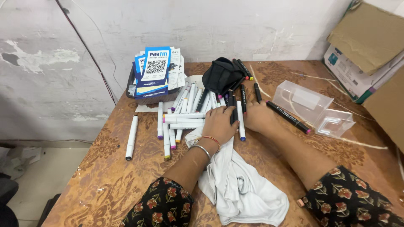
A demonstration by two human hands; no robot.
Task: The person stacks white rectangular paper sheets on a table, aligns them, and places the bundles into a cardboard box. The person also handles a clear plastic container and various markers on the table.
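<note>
Looks like marker sorting: left hand [219, 122] and right hand [257, 116] rest flat, gripping nothing, on the marker pile [189, 113]; picking one needs a pinch.

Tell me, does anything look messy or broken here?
Yes. Markers lie scattered across the table, one white marker apart at the left. A white cloth is crumpled, and the wall paint is peeling.

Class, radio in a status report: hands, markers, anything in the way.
Left hand and right hand flat on the scattered black and white marker pens. White cloth under left wrist.
</note>
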